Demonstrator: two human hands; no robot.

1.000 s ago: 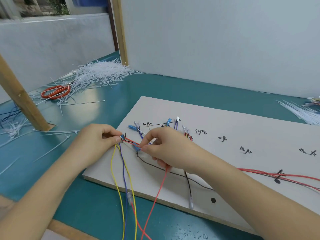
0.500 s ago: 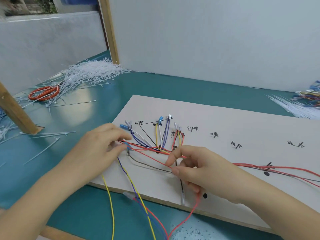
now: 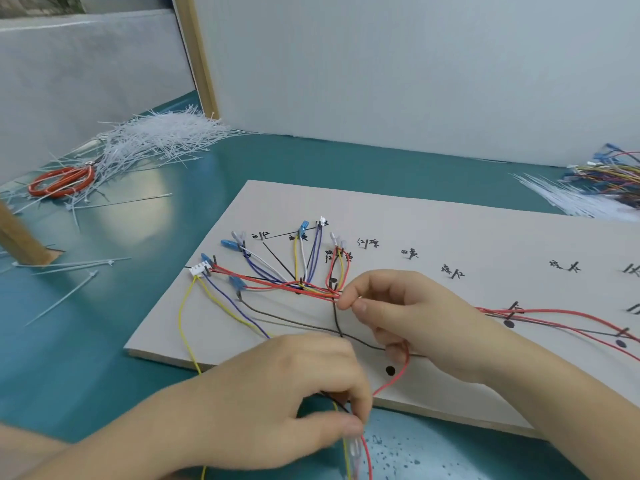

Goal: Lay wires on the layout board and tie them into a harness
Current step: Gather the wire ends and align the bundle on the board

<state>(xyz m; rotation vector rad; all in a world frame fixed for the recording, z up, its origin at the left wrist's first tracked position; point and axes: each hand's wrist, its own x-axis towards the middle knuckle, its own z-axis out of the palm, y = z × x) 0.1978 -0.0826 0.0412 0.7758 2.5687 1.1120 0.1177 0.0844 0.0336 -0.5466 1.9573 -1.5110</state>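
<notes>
Head view: the red, yellow and blue wire bundle (image 3: pixel 304 289) fans across the pale rectangular layout board (image 3: pixel 433 230), centre frame. My right hand (image 3: pixel 412 320) pinches the red strands there; my left hand (image 3: pixel 287 403) pinches loose wire ends at the board's lower edge. Orange-handled scissors (image 3: pixel 60 181) lie upper left.

Orange-handled scissors (image 3: pixel 60 181) far left on teal table (image 3: pixel 242 168).

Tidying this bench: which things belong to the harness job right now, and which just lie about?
In use: layout board, wires routed on it, left hand and right hand each pinching wires.
Lying about: scissors, cable-tie pile, spare wire bundle.
</notes>
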